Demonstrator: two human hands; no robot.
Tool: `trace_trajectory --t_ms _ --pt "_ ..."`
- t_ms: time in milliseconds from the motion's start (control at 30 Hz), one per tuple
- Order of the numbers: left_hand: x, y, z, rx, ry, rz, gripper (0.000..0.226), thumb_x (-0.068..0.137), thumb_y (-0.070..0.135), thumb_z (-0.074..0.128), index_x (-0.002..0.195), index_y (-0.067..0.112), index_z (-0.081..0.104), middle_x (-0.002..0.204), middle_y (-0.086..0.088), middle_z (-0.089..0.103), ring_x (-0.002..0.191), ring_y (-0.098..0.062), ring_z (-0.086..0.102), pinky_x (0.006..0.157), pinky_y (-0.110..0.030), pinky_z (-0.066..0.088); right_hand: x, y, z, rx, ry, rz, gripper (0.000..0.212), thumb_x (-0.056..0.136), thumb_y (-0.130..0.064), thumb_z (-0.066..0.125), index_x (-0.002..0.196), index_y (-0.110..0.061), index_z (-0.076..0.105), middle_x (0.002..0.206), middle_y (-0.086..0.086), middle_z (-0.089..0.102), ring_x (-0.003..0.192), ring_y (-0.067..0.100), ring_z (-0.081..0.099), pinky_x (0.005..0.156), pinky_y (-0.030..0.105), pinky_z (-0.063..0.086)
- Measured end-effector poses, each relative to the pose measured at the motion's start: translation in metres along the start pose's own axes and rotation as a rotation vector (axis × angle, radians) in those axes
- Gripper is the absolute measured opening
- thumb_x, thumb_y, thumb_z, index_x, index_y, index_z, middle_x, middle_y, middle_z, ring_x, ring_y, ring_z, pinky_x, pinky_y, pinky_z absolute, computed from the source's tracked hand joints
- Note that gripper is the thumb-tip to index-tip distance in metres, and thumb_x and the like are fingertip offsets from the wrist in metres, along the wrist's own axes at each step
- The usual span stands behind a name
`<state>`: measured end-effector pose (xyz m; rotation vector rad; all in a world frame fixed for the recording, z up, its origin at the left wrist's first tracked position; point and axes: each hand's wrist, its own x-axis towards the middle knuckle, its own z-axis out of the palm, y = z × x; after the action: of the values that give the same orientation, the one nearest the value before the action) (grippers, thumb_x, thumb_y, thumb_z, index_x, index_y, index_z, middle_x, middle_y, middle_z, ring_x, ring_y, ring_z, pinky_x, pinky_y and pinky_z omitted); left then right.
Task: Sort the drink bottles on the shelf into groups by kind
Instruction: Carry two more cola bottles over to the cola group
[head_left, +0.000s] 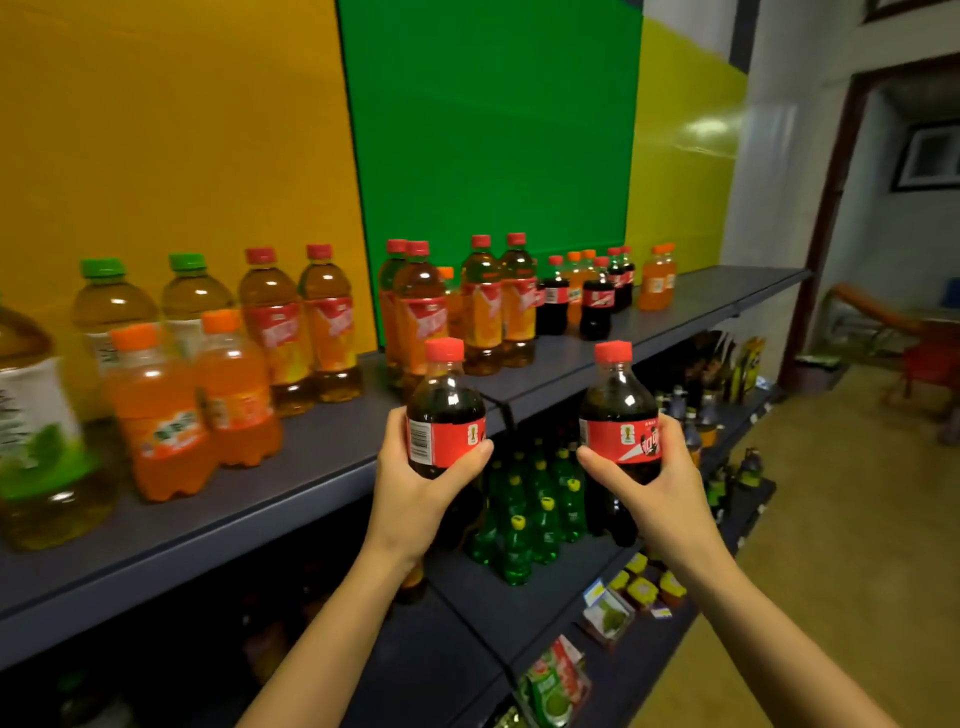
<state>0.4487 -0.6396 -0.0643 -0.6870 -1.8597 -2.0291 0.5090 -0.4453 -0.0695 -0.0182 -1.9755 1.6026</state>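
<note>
- Our left hand (415, 488) is wrapped round the left cola bottle (445, 415) at its red label, thumb on one side and fingers on the other. Our right hand (655, 483) grips the right cola bottle (618, 415) the same way.
- Both bottles are upright and apart from each other, held in the air just in front of the edge of the top shelf (322, 457).
- We judge the step to be carrying this pair to their own kind: the standing cola bottles (597, 304) cluster far along the shelf to the right.
- We aim for the bare shelf in front of that cluster rather than pushing in among the bottles. They stand close together, and one knock could topple several.
- We set down the right bottle first, since that hand is nearer the spot, then bring the left one across beside it. Reaching with both at once would cramp our arms.
- We travel along the front edge of the shelf, because the iced tea bottles (483, 306) stand between us and the cluster.
- Their caps are the same red as ours, so we sort by the dark liquid, not by the cap.
- We keep the grip at the label and loosen the fingers only once the base sits flat on the shelf.
- The far orange soda bottles (575, 286) stand mixed in with the colas. We leave them alone for now; they probably belong with the near orange soda bottles (156, 410) on the left.
</note>
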Motion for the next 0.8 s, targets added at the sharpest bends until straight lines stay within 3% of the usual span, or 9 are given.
trace_trajectory --t_ms 300,400,533,800 --pt "0.059 -0.04 0.124 -0.046 -0.033 -0.006 0.047 0.061 0.024 0.075 0.102 0.026 0.052 0.094 0.003 0.061 0.077 0.0 0.062 0.066 -0.014 0.05 0.09 0.054 -0.094 -0.075 0.075 -0.009 0.063 0.071 -0.034 0.074 0.124 -0.021 0.042 0.101 -0.009 0.06 0.086 -0.002 0.06 0.067 0.014 0.05" --pt "0.086 -0.057 0.161 -0.048 -0.029 -0.009 0.051 0.06 0.026 0.083 0.101 0.023 0.052 0.093 0.003 0.061 0.076 0.0 0.062 0.067 -0.015 0.051 0.124 0.072 -0.114 -0.078 0.095 -0.018 0.066 0.07 -0.035 0.075 0.125 -0.022 0.041 0.104 -0.008 0.06 0.09 0.002 0.06 0.069 0.018 0.049" --pt "0.128 -0.085 0.207 -0.073 -0.027 -0.029 0.056 0.059 0.03 0.076 0.108 0.021 0.051 0.098 0.003 0.062 0.08 -0.001 0.063 0.068 -0.016 0.052 0.176 0.095 -0.138 -0.096 0.098 -0.033 0.064 0.07 -0.036 0.074 0.124 -0.023 0.042 0.104 -0.01 0.059 0.09 0.0 0.06 0.069 0.016 0.051" --pt "0.238 -0.14 0.301 -0.045 -0.07 0.037 0.046 0.068 0.016 0.079 0.105 0.02 0.052 0.095 0.003 0.062 0.077 0.002 0.062 0.065 -0.012 0.049 0.316 0.138 -0.177 -0.092 0.097 -0.093 0.068 0.068 -0.039 0.074 0.125 -0.022 0.041 0.106 -0.009 0.059 0.094 0.004 0.061 0.076 0.023 0.051"
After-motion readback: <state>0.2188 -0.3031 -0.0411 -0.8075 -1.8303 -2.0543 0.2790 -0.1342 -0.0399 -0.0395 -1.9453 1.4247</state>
